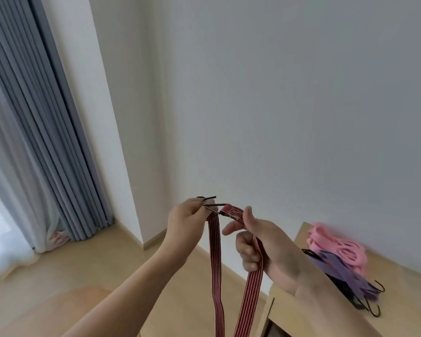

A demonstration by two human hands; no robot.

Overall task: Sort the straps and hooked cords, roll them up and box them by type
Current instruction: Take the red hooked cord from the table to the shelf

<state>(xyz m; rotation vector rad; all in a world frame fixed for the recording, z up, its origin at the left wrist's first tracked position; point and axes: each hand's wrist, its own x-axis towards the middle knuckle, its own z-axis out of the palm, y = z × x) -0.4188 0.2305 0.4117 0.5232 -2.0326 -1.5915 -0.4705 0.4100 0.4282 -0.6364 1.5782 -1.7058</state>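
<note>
**Doubling a hooked cord ahead of rolling**

A red-and-black striped flat cord is held up in mid-air, in front of the pale wall and left of the wooden table. The left hand pinches the dark metal hooks at the cord's top end between thumb and fingers; both hooks appear gathered together there, which suggests the two ends have been brought side by side so the cord hangs doubled. The right hand has its lower fingers curled round the right-hand run of the cord, while the forefinger points left towards the other hand and the thumb stands up. From this grip the two runs fall away near the viewer and pass out of the bottom of the view. Holding the hooks high and letting the length hang probably serves to straighten the webbing before winding.

The cord is a flat elastic band with narrow lengthwise stripes, slightly rippled along its left run. On the table to the right lie the unsorted items: pink straps at the far side, purple straps nearer, and dark hooks projecting at the near edge.
</note>
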